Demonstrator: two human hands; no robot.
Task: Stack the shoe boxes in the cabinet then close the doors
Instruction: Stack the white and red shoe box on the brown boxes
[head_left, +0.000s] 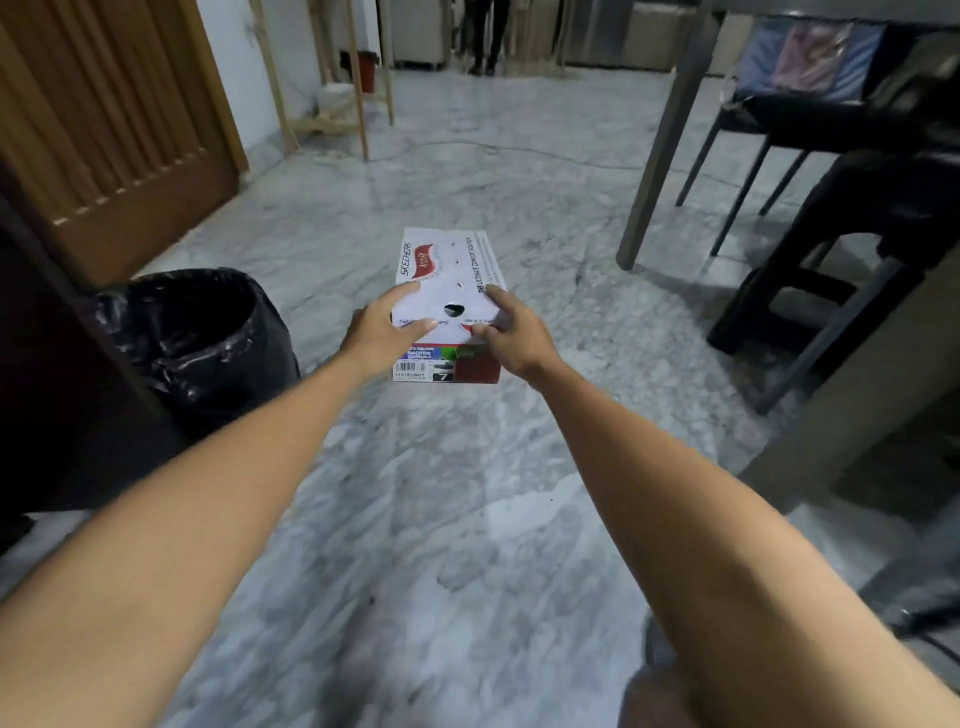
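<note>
A white shoe box (447, 270) with red markings and a round hole in its lid lies lengthwise on the marble floor in the middle of the view. My left hand (382, 327) grips its near left corner, thumb across the lid. My right hand (511, 332) grips its near right corner. The end label with a size number faces me. Dark wood (62, 384) at the left edge may be part of the cabinet; its inside is hidden.
A bin with a black bag (202, 338) stands left of the box. A brown slatted door (109, 130) is at the far left. Table legs (660, 145) and dark chairs (810, 249) fill the right. A wooden rack (332, 78) and a cable lie beyond. A person's legs (485, 36) stand far back.
</note>
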